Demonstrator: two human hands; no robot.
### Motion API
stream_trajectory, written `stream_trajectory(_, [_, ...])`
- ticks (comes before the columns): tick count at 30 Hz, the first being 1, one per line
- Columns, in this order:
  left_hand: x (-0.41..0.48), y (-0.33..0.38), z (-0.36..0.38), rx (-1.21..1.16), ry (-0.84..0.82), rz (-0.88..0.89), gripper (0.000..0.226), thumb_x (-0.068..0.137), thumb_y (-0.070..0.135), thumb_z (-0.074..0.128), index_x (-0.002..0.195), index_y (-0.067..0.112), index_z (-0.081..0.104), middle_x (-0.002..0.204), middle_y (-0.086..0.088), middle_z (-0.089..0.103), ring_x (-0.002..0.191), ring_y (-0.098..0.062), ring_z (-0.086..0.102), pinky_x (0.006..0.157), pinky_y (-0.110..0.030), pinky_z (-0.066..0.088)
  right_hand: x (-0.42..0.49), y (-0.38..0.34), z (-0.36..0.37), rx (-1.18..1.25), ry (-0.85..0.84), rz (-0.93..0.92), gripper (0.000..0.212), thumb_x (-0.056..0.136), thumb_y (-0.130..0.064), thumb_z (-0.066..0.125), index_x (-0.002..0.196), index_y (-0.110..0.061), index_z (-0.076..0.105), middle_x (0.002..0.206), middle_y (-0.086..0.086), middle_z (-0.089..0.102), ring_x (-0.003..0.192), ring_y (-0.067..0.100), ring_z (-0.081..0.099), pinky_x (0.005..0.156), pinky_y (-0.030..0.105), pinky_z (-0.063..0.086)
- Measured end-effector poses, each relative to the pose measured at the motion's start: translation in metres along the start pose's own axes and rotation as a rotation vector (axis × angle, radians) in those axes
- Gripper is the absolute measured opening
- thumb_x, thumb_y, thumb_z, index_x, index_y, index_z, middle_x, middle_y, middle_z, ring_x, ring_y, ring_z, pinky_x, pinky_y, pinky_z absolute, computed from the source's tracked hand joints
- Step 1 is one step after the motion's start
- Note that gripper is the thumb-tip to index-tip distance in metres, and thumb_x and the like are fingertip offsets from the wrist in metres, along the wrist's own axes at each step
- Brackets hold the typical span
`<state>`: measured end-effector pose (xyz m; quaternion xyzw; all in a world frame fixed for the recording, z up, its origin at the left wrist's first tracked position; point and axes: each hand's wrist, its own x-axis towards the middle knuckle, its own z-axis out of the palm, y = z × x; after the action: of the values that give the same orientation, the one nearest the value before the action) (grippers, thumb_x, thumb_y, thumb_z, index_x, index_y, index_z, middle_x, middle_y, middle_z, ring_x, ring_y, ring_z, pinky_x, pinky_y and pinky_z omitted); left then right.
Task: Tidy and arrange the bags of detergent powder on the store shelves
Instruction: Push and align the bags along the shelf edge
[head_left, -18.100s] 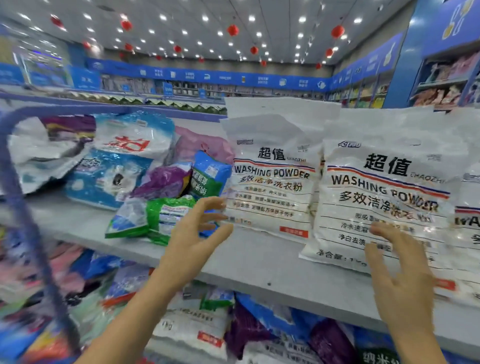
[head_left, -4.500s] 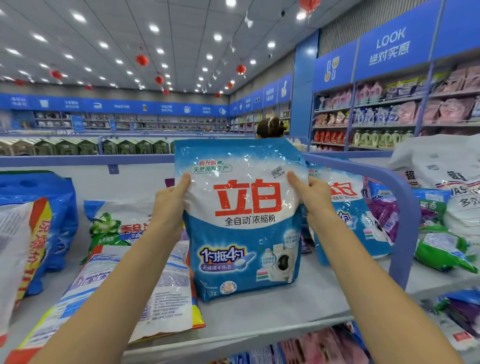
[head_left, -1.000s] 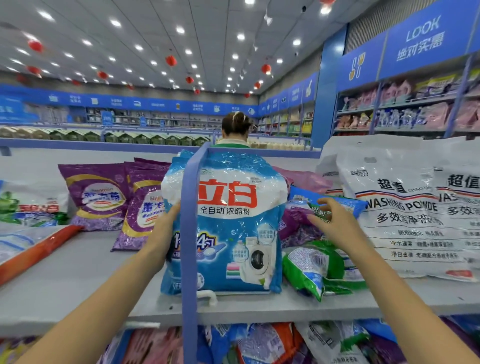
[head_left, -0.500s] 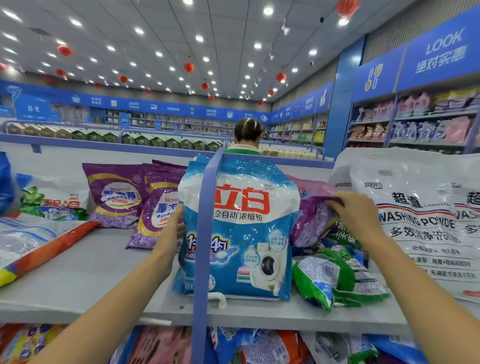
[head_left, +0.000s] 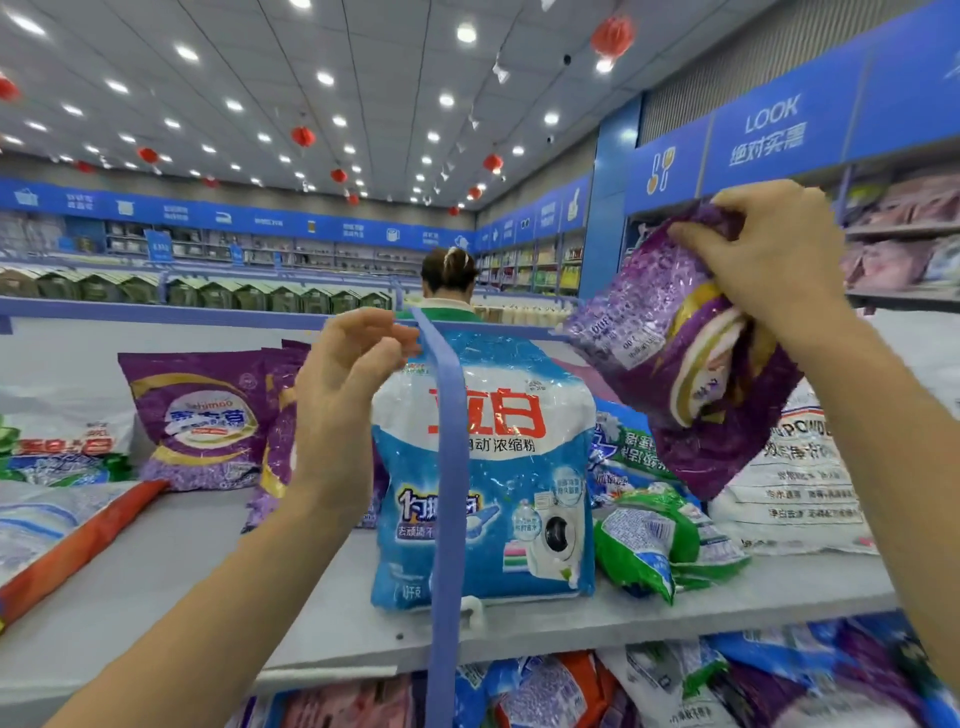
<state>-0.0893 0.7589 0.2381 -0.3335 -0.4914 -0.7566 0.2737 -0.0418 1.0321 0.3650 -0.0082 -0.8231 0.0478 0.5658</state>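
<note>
Lifting clear of the shelf, the right hand now holds a purple bag up in the air at the upper right, fingers curled round its top edge so that it hangs tilted. Half a second ago that hand was still down among the heap beside the white bags, with the purple bag lying there. The left hand has come off the side of the blue bag and is raised near the top of the divider, its fingers loosely curled and holding nothing that shows.

The blue bag stands upright on the shelf by itself, right behind the divider, where it stood before. A green bag lies on its side just to the right of it, touching it or nearly so. Farther back on the left a purple pair leans upright against the rear panel, unchanged. Beyond the shelf a person stands facing away.
</note>
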Motion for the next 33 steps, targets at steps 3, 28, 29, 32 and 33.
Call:
stream_trajectory(3, [0.0, 0.013, 0.005, -0.029, -0.24, -0.035, 0.062, 0.06, 0.057, 0.077, 0.11, 0.027, 0.055, 0.103, 0.01, 0.068, 0.103, -0.013, 0.065, 0.081, -0.023, 0.051, 0.003, -0.044, -0.008, 0.134, 0.018, 0.053, 0.048, 0.085, -0.04, 0.063, 0.052, -0.014, 0.039, 0.05, -0.003, 0.035, 0.055, 0.021, 0.034, 0.053, 0.035, 0.019])
stream_trajectory(28, [0.005, 0.01, -0.18, -0.236, 0.612, -0.664, 0.064, 0.084, 0.041, 0.066, 0.134, 0.009, 0.044, 0.117, -0.008, 0.062, 0.077, -0.014, 0.062, 0.042, -0.03, 0.054, -0.14, -0.261, 0.111, 0.694, -0.329, 0.385, 0.043, 0.088, -0.04, 0.06, 0.122, -0.019, 0.045, 0.107, -0.003, 0.056, 0.082, 0.011, 0.058, 0.075, 0.036, 0.049])
stream_trajectory(29, [0.004, 0.01, -0.182, -0.234, 0.629, -0.657, 0.067, 0.083, 0.041, 0.066, 0.137, 0.01, 0.04, 0.121, -0.008, 0.061, 0.079, -0.014, 0.062, 0.043, -0.03, 0.054, -0.146, -0.266, 0.117, 0.84, -0.405, 0.495, 0.032, 0.09, -0.04, 0.057, 0.113, -0.019, 0.049, 0.099, -0.002, 0.058, 0.072, 0.01, 0.058, 0.072, 0.037, 0.051])
stream_trajectory(32, [0.003, 0.01, -0.186, -0.265, 0.615, -0.671, 0.066, 0.085, 0.039, 0.065, 0.137, 0.009, 0.037, 0.116, -0.007, 0.062, 0.077, -0.014, 0.062, 0.05, -0.037, 0.057, -0.163, -0.285, 0.14, 0.95, -0.344, 0.566, 0.032, 0.094, -0.034, 0.052, 0.068, -0.016, 0.049, 0.065, 0.003, 0.049, 0.059, 0.017, 0.046, 0.058, 0.037, 0.044])
stream_trajectory(33, [0.003, 0.011, -0.187, -0.285, 0.61, -0.674, 0.06, 0.086, 0.038, 0.064, 0.132, 0.009, 0.04, 0.11, -0.006, 0.062, 0.077, -0.014, 0.063, 0.055, -0.04, 0.057, -0.165, -0.288, 0.147, 0.929, -0.295, 0.579, 0.039, 0.095, -0.032, 0.05, 0.061, -0.015, 0.044, 0.06, 0.003, 0.043, 0.059, 0.017, 0.04, 0.056, 0.034, 0.036])
